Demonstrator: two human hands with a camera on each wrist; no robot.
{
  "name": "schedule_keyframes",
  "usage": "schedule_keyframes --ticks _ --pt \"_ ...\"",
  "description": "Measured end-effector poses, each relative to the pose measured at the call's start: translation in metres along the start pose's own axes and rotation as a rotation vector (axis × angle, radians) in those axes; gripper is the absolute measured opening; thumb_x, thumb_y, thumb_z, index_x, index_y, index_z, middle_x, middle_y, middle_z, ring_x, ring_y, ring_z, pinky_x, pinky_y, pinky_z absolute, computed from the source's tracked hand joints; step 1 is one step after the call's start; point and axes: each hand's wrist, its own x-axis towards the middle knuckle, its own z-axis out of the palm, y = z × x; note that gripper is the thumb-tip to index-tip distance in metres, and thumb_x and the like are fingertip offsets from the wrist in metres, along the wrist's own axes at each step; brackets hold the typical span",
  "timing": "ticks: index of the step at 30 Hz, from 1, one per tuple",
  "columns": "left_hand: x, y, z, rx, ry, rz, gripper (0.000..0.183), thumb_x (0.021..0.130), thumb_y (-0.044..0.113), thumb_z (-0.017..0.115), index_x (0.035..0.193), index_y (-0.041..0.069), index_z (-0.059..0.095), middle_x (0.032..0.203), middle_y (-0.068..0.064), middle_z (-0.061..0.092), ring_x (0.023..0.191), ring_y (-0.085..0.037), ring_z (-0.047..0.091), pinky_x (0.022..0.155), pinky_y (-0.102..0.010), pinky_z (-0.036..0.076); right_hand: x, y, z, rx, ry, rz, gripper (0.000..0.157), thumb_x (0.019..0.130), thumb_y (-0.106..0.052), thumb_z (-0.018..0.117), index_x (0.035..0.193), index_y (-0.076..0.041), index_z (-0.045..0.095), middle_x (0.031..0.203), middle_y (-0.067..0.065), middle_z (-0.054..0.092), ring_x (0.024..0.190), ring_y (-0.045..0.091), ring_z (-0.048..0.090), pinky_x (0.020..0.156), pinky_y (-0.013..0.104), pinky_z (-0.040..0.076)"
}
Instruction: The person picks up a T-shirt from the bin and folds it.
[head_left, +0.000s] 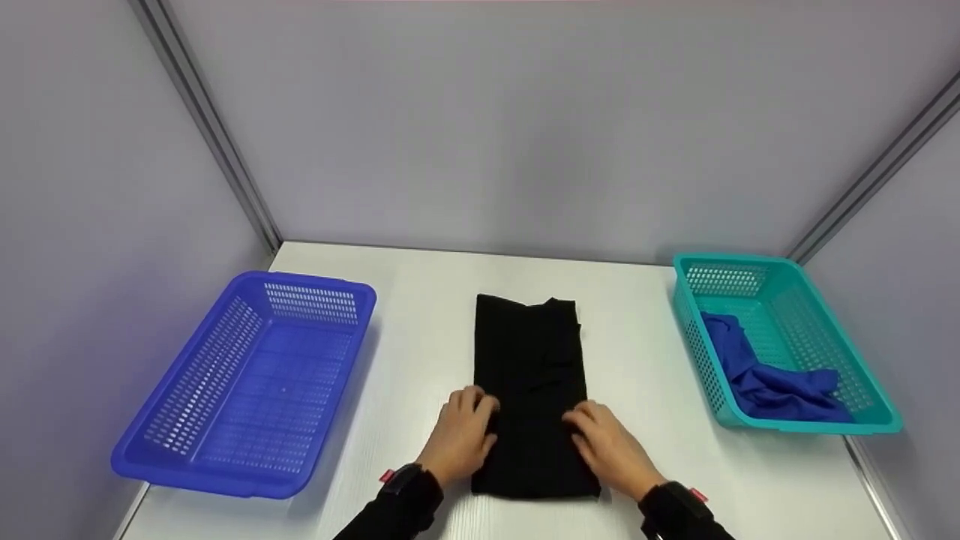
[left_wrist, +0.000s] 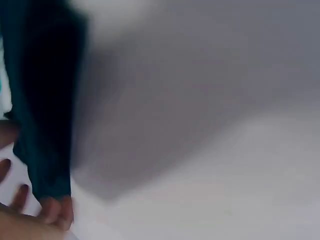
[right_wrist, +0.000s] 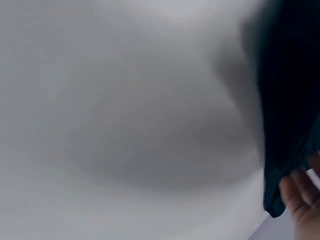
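A folded black cloth garment (head_left: 529,360) lies lengthwise on the white table, its far edge uneven. My left hand (head_left: 459,435) is at its left side edge, with bent fingers gripping the fabric. Opposite, my right hand (head_left: 609,446) holds the right side edge in bent fingers. In the left wrist view the fabric (left_wrist: 47,110) looks dark teal and reaches down to the fingertips (left_wrist: 62,207). The right wrist view has the fingers (right_wrist: 295,192) against the cloth's lower end (right_wrist: 287,115). Some fingers are cut off by the frame in both wrist views.
A blue plastic basket (head_left: 126,456) stands on the left with nothing in it. On the right is a teal basket (head_left: 847,337) containing a crumpled blue cloth (head_left: 780,390). Grey panels (head_left: 540,135) enclose the white table (head_left: 420,315) at the back and sides.
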Motion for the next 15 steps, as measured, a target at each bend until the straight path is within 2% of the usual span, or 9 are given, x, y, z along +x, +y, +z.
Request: schedule_keyframes --ticks 3,5,7,9,12,15 --pt "-0.017 -0.001 0.000 0.095 -0.044 0.163 0.029 0.085 0.030 0.073 0.103 0.020 0.052 0.107 0.000 0.048 0.098 -0.019 0.046 0.082 -0.035 0.042 -0.016 0.000 0.003 -0.026 0.012 -0.185 0.030 0.080 -0.011 0.075 0.107 -0.014 0.064 0.107 0.001 0.056 0.099 0.016 0.055 0.085 0.034 0.049" --pt "-0.028 0.000 -0.002 0.132 -0.066 0.264 0.026 0.084 0.031 0.073 0.096 0.022 0.051 0.097 0.004 0.047 0.088 -0.015 0.043 0.074 -0.028 0.039 -0.025 0.001 0.005 -0.033 0.011 -0.264 0.029 0.078 -0.014 0.077 0.103 -0.014 0.063 0.105 0.001 0.055 0.097 0.016 0.054 0.084 0.033 0.047" --pt "-0.038 -0.001 -0.004 0.156 -0.071 0.341 0.022 0.085 0.030 0.072 0.091 0.023 0.052 0.091 0.006 0.048 0.081 -0.012 0.041 0.067 -0.025 0.035 -0.033 0.001 0.006 -0.041 -0.005 -0.298 0.027 0.078 -0.016 0.077 0.101 -0.015 0.063 0.105 0.000 0.055 0.096 0.015 0.053 0.084 0.031 0.046" --pt "-0.046 -0.001 -0.006 0.174 -0.067 0.390 0.018 0.087 0.028 0.070 0.088 0.023 0.053 0.089 0.007 0.049 0.077 -0.011 0.040 0.064 -0.024 0.033 -0.039 0.002 0.006 -0.048 -0.032 -0.308 0.024 0.080 -0.018 0.076 0.099 -0.016 0.062 0.106 0.000 0.055 0.098 0.014 0.053 0.086 0.029 0.045" --pt "-0.056 -0.005 -0.005 0.173 -0.056 0.433 0.016 0.086 0.030 0.069 0.089 0.023 0.055 0.090 0.006 0.050 0.077 -0.011 0.041 0.065 -0.025 0.033 -0.049 0.004 0.006 -0.062 -0.076 -0.321 0.021 0.084 -0.023 0.075 0.099 -0.018 0.061 0.109 0.001 0.057 0.106 0.017 0.056 0.090 0.030 0.047" --pt "-0.062 -0.009 -0.003 0.196 -0.028 0.475 0.019 0.084 0.031 0.072 0.092 0.022 0.057 0.093 0.005 0.052 0.078 -0.012 0.042 0.065 -0.026 0.036 -0.056 0.007 0.003 -0.069 -0.127 -0.340 0.027 0.085 -0.031 0.074 0.104 -0.018 0.060 0.117 0.003 0.057 0.118 0.022 0.057 0.092 0.035 0.050"
